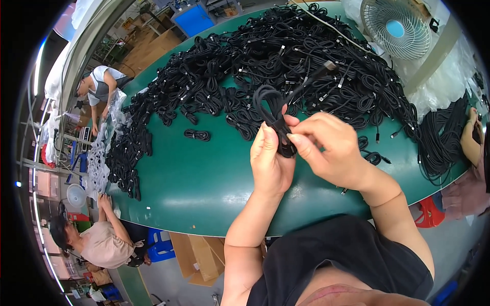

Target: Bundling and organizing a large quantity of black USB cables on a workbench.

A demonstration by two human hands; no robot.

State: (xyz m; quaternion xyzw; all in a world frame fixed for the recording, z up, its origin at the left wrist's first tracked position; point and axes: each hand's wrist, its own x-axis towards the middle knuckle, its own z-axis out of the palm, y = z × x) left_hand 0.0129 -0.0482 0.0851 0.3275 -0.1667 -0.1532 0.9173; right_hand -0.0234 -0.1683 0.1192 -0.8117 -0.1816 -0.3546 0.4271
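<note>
A black cable [266, 97] wound into a looped bundle is held up over the green table. My left hand [270, 166] grips it from below, thumb pressed on its narrow middle. My right hand [334, 145] is closed at the same middle part, thumb and fingers pinched against the bundle. Whether those fingertips grasp the cable itself or a band around it is hard to make out. One cable end with a metal connector [329, 66] sticks out up and to the right, slightly blurred.
A big heap of black cables [306, 38] spreads across the back of the green table [168, 173]. One tied bundle [197, 134] lies apart at left. A fan [395, 28] stands at back right beside long hanging cables [441, 137]. Other people work at left and right edges.
</note>
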